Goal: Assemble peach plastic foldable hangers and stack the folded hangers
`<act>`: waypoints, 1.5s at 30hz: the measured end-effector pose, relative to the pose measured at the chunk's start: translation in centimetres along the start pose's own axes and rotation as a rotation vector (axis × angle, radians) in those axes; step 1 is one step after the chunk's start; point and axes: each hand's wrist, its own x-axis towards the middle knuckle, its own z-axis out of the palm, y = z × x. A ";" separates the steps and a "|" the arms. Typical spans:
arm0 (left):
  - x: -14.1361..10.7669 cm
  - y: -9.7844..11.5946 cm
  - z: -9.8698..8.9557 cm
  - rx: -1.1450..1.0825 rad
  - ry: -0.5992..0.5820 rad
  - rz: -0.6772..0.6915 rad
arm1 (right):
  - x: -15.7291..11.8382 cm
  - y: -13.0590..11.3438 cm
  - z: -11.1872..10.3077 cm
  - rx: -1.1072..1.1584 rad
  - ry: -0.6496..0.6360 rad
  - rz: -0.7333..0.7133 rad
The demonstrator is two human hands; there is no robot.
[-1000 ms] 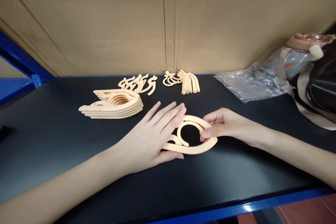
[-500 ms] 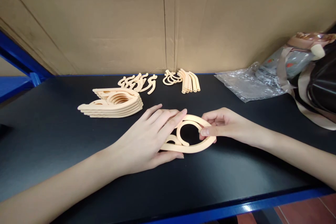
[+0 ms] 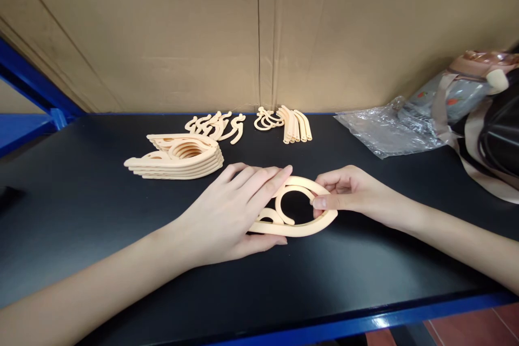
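Between my hands, just above the black tabletop, is a cream plastic folding hanger [image 3: 302,230], folded up with its curved hook inside the frame. My left hand [image 3: 243,211] wraps over its left part, thumb along the near edge and fingers across the top, hiding that end. At the hanger's right end, my right hand [image 3: 344,192] pinches the frame between thumb and fingers. Farther back on the left lies a neat stack of similar folded hangers [image 3: 182,165], apart from my hands.
Loose S-shaped cream pieces [image 3: 219,125] lie at the back edge. Beside them are cream hooks [image 3: 266,120] and a bundle of curved arms [image 3: 295,125]. A clear plastic bag [image 3: 385,127], a strapped water bottle [image 3: 458,89] and a black bag [image 3: 500,130] occupy the right. Cardboard [image 3: 162,38] walls the back.
Both hands keep their hold on the hanger with hardly any motion. The whole view has shifted slightly, so everything appears a little farther right.
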 end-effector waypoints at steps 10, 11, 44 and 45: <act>0.2 -0.1 0.0 -0.015 -0.049 0.016 | 0.0 0.1 -0.2 0.026 -0.059 0.023; 0.2 0.0 0.0 -0.022 -0.047 0.021 | 0.1 0.2 -0.2 0.009 -0.063 0.024; 0.9 1.4 0.3 -0.031 -0.031 0.083 | -0.5 -0.1 2.1 0.066 -0.084 -0.044; 0.9 1.4 0.3 -0.024 -0.032 0.087 | -0.5 0.0 2.1 0.067 -0.087 -0.047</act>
